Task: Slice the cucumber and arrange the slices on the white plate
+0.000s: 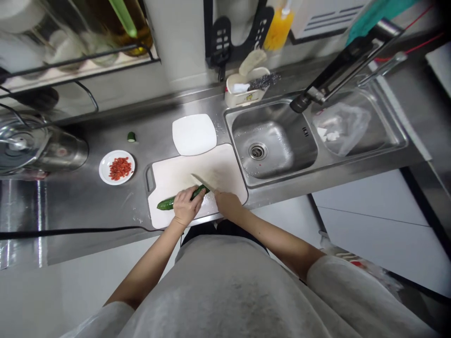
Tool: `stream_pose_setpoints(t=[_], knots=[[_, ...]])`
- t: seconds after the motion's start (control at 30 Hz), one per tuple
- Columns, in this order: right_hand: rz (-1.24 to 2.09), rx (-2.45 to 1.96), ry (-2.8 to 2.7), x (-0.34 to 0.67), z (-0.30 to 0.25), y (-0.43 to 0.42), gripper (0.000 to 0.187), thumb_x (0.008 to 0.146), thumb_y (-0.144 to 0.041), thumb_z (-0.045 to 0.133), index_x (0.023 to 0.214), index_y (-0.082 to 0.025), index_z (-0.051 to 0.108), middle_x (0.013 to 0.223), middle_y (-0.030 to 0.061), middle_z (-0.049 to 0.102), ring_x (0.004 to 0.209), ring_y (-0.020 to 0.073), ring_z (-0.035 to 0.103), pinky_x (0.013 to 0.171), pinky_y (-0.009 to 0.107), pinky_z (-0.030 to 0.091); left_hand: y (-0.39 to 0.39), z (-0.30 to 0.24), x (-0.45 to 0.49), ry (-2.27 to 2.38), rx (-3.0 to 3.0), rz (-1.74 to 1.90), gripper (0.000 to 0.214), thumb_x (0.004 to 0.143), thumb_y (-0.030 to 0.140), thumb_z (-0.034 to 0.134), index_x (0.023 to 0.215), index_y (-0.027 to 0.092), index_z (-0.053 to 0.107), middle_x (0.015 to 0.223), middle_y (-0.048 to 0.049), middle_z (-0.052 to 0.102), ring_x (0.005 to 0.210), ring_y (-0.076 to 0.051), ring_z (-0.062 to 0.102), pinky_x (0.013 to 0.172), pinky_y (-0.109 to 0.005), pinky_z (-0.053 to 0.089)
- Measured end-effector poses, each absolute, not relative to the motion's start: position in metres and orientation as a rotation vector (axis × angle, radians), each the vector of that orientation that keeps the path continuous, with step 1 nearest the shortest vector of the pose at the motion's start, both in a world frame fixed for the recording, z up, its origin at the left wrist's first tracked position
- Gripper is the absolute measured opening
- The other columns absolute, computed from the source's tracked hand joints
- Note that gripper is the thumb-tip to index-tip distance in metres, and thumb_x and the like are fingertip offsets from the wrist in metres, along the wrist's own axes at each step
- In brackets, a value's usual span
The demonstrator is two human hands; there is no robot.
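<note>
A green cucumber (166, 203) lies slantwise on the white cutting board (169, 171). My left hand (187, 203) is closed over its middle, fingers pressing it to the board. In my right hand (227, 204) is the handle of a knife (201, 180), its blade pointing to the upper left by the cucumber's right end. Whether the edge touches the cucumber I cannot tell. Just beyond the board is a white square plate (194, 134). Off to the left sit a small cucumber end piece (131, 136) and a white dish (103, 168) holding chopped red bits.
Right of the board is a steel double sink (243, 141) with a black faucet (299, 102) over it and a plastic bag (347, 126) in the far basin. A caddy (234, 97) stands behind. A steel pot (66, 149) is at left; a black cable (88, 231) runs along the counter's front.
</note>
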State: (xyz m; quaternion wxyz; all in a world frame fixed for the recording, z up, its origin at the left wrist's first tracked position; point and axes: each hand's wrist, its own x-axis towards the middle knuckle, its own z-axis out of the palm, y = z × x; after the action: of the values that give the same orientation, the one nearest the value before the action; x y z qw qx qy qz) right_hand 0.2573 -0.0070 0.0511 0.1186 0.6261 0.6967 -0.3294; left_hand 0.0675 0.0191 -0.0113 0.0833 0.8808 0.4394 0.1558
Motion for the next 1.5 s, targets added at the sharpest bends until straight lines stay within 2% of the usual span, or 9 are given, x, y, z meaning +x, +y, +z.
stream_pose_setpoints(t=[0.17, 0.33, 0.5, 0.7, 0.9, 1.03, 1.17, 1.4, 1.5], knots=[[-0.826, 1.913, 2.035, 0.272, 0.068, -0.003, 0.035, 0.099, -0.029, 0.029, 0.120, -0.015, 0.054, 0.097, 0.0122, 0.068, 0.091, 0.0210, 0.064, 0.073, 0.027, 0.042, 0.020, 0.001, 0.073, 1.359, 2.549, 0.547, 0.027, 0.089, 0.032, 0.053, 0.112, 0.031, 0.067, 0.113, -0.0039, 0.068, 0.099, -0.020, 0.063, 0.095, -0.037, 0.042], [-0.581, 2.122, 1.910, 0.295, 0.076, -0.004, 0.040, 0.100, -0.038, 0.026, 0.129, -0.027, 0.050, 0.101, 0.0091, 0.064, 0.086, 0.0196, 0.062, 0.072, 0.029, 0.037, 0.020, 0.014, 0.077, 1.438, 2.436, 0.538, 0.027, 0.091, 0.035, 0.050, 0.111, 0.028, 0.067, 0.109, -0.0036, 0.069, 0.100, -0.019, 0.063, 0.110, -0.046, 0.027], [-0.319, 2.285, 1.974, 0.307, 0.071, -0.011, 0.040, 0.092, -0.030, 0.047, 0.131, -0.021, 0.050, 0.100, 0.0109, 0.062, 0.094, 0.0224, 0.054, 0.078, 0.032, 0.029, 0.022, 0.022, 0.074, 1.574, 2.319, 0.528, 0.029, 0.091, 0.039, 0.049, 0.112, 0.028, 0.065, 0.112, -0.0043, 0.068, 0.103, -0.021, 0.061, 0.113, -0.050, 0.019], [-0.135, 2.375, 2.046, 0.303, 0.057, -0.013, 0.036, 0.086, -0.024, 0.053, 0.122, -0.020, 0.055, 0.095, 0.0075, 0.060, 0.088, 0.0214, 0.048, 0.076, 0.032, 0.025, 0.013, 0.024, 0.067, 1.583, 2.255, 0.516, 0.027, 0.088, 0.043, 0.051, 0.104, 0.025, 0.064, 0.107, -0.0049, 0.068, 0.102, -0.022, 0.060, 0.113, -0.050, 0.018], [-0.001, 2.341, 2.154, 0.302, 0.057, -0.008, 0.035, 0.085, -0.025, 0.055, 0.120, -0.020, 0.057, 0.089, 0.0064, 0.057, 0.083, 0.0210, 0.044, 0.073, 0.033, 0.024, 0.032, 0.048, 0.077, 1.826, 2.024, 0.688, 0.031, 0.089, 0.047, 0.048, 0.099, 0.022, 0.062, 0.102, -0.0077, 0.065, 0.101, -0.024, 0.058, 0.093, -0.041, 0.040], [0.058, 2.261, 2.274, 0.296, 0.064, -0.006, 0.035, 0.085, -0.026, 0.054, 0.119, -0.020, 0.058, 0.086, 0.0067, 0.055, 0.082, 0.0214, 0.041, 0.074, 0.034, 0.023, 0.071, 0.073, 0.098, 1.486, 2.149, 0.403, 0.031, 0.086, 0.044, 0.054, 0.112, 0.029, 0.061, 0.112, -0.0032, 0.065, 0.106, -0.023, 0.056, 0.093, -0.039, 0.040], [0.082, 2.200, 2.344, 0.290, 0.066, -0.004, 0.035, 0.085, -0.023, 0.053, 0.120, -0.019, 0.058, 0.086, 0.0071, 0.055, 0.081, 0.0213, 0.040, 0.075, 0.035, 0.023, 0.088, 0.084, 0.107, 1.406, 2.149, 0.215, 0.017, 0.084, 0.036, 0.057, 0.095, 0.028, 0.068, 0.103, -0.0012, 0.068, 0.101, -0.022, 0.058, 0.089, -0.035, 0.042], [-0.058, 2.191, 2.241, 0.302, 0.065, -0.013, 0.036, 0.086, -0.024, 0.052, 0.121, -0.019, 0.058, 0.090, 0.0083, 0.057, 0.085, 0.0219, 0.043, 0.077, 0.034, 0.024, 0.100, 0.064, 0.093, 1.598, 1.804, 0.285, 0.017, 0.082, 0.034, 0.056, 0.091, 0.026, 0.067, 0.083, 0.0015, 0.070, 0.073, -0.014, 0.061, 0.067, -0.025, 0.044], [-0.099, 2.244, 2.131, 0.313, 0.067, -0.024, 0.037, 0.084, -0.024, 0.054, 0.121, -0.020, 0.058, 0.091, 0.0083, 0.058, 0.087, 0.0224, 0.044, 0.078, 0.034, 0.024, 0.116, 0.051, 0.089, 1.796, 1.750, 0.190, 0.015, 0.080, 0.031, 0.056, 0.088, 0.027, 0.068, 0.084, 0.0006, 0.071, 0.076, -0.016, 0.061, 0.066, -0.025, 0.042]])
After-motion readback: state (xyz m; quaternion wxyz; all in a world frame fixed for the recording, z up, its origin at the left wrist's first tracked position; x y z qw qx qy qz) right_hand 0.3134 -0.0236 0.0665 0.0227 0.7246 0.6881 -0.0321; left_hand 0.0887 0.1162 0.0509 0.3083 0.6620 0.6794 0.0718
